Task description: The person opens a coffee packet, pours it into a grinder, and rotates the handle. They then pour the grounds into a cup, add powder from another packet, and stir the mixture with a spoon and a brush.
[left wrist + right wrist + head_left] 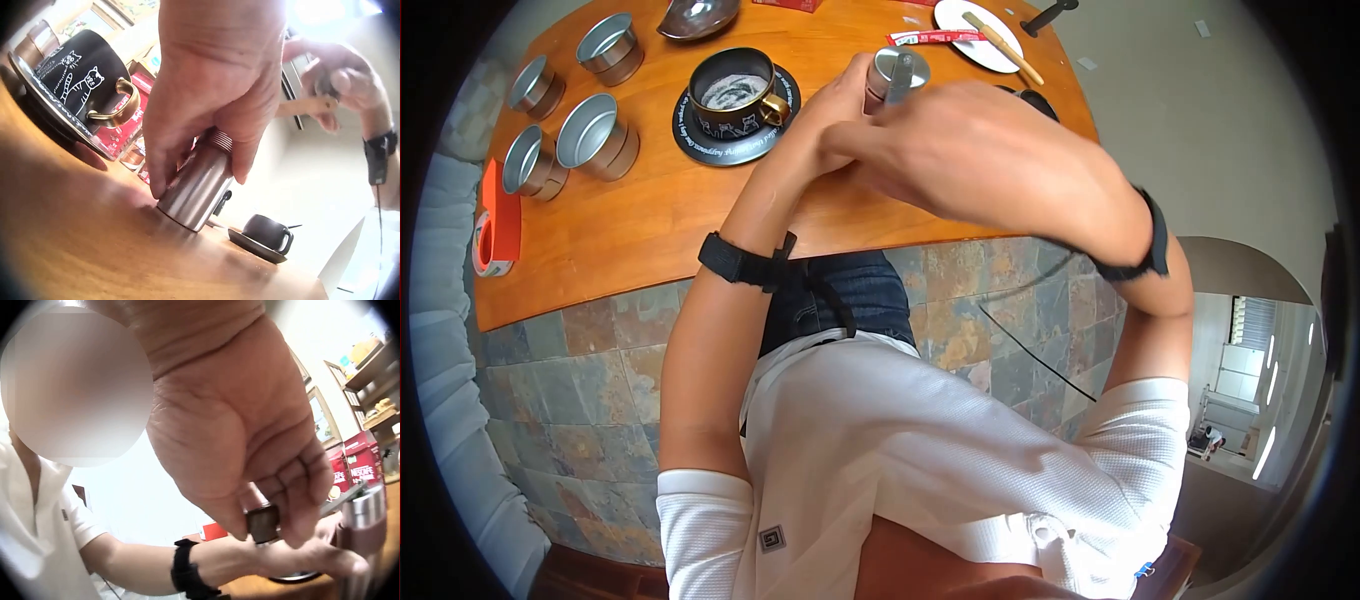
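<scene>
A silver hand coffee grinder (197, 184) stands on the wooden table, tilted in the left wrist view. My left hand (838, 108) grips its body, thumb on one side and fingers on the other. From the grinder's lid a flat metal crank (901, 80) sticks out. My right hand (1000, 150) reaches across above the left forearm, and its thumb and fingers pinch the crank's dark knob (262, 524). Beside the left hand sits a black cup (722, 125) with cat drawings and a gold handle, on a black saucer (725, 152). Whitish stuff with dark streaks shows inside the cup.
Several metal tins (600, 140) stand at the left, near orange-red tape (490, 240). A dark bowl (698, 15) lies at the back. To the right are a red sachet (935, 37) and a white plate (960, 15) with a wooden-handled brush (1005, 48). Another dark cup (265, 231) stands behind the grinder.
</scene>
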Tool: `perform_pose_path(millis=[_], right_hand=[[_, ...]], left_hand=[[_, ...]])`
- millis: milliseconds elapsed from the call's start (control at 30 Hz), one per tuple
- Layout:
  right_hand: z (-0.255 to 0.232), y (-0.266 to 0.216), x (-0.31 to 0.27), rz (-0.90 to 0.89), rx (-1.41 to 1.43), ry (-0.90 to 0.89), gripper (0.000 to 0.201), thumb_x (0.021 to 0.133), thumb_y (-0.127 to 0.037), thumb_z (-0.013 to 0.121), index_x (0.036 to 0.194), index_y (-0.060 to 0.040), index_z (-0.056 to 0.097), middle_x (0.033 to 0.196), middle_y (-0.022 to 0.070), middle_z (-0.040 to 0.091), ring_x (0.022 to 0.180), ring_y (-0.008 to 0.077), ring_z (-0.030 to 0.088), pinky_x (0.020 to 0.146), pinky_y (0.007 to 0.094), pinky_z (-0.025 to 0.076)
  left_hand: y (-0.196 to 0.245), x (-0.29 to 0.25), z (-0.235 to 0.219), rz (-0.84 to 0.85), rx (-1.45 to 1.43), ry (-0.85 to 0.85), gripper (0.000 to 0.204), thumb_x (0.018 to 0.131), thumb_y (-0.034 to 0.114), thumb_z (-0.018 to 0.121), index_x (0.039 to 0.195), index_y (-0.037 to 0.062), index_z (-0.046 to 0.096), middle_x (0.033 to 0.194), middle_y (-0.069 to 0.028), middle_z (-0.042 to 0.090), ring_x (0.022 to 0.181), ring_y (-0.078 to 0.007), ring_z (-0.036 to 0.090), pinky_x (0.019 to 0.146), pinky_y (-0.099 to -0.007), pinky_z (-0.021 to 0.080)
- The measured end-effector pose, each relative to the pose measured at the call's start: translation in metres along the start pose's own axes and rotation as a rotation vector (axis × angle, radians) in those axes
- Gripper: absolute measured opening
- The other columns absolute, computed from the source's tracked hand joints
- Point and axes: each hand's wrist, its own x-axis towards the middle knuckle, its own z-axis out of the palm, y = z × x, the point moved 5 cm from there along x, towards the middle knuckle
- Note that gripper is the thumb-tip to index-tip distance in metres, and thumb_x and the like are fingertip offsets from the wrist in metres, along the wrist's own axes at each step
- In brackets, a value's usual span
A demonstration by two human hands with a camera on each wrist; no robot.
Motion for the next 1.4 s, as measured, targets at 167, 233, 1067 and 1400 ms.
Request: perform_pose_path(millis=[167,233,1067,1400], right_hand=[[-0.001,0.017,0.079,-0.092,0.067,0.018,0.014,0.093,-0.018,0.063,0.093,-0.0042,0.067,0.078,0.0158,0.067,0.073,0.0366,0.067,0.065,0.0451,0.052],[-0.004,0.036,0.106,-0.032,0.088,-0.018,0.021,0.093,-0.018,0.061,0.104,-0.0064,0.074,0.095,0.0160,0.073,0.085,0.0356,0.070,0.073,0.0454,0.055],[0.018,0.002,-0.059,0.132,-0.152,0.154,0.039,0.089,-0.010,0.064,0.127,-0.0039,0.058,0.079,0.0114,0.060,0.075,0.0294,0.064,0.067,0.0418,0.051],[-0.005,0.041,0.098,-0.078,0.087,0.108,0.019,0.088,-0.017,0.063,0.096,-0.0013,0.066,0.084,0.0197,0.068,0.081,0.0388,0.067,0.068,0.0474,0.053]], left_hand=[[0.005,-0.009,0.006,0.095,0.251,0.033,0.050,0.088,0.017,0.072,0.130,0.0005,0.053,0.134,-0.0144,0.062,0.115,-0.0229,0.062,0.100,-0.0340,0.047],[-0.003,0.000,0.001,-0.165,0.307,-0.001,0.058,0.082,0.019,0.076,0.133,0.0019,0.051,0.122,-0.0159,0.066,0.105,-0.0252,0.066,0.094,-0.0370,0.050],[0.010,-0.003,-0.002,-0.095,0.219,0.038,0.061,0.081,0.014,0.077,0.133,0.0050,0.046,0.126,-0.0225,0.064,0.117,-0.0365,0.063,0.098,-0.0416,0.050],[-0.007,0.001,-0.001,-0.132,0.323,-0.053,0.056,0.084,0.018,0.076,0.131,0.0003,0.051,0.121,-0.0157,0.066,0.109,-0.0249,0.065,0.099,-0.0349,0.048]])
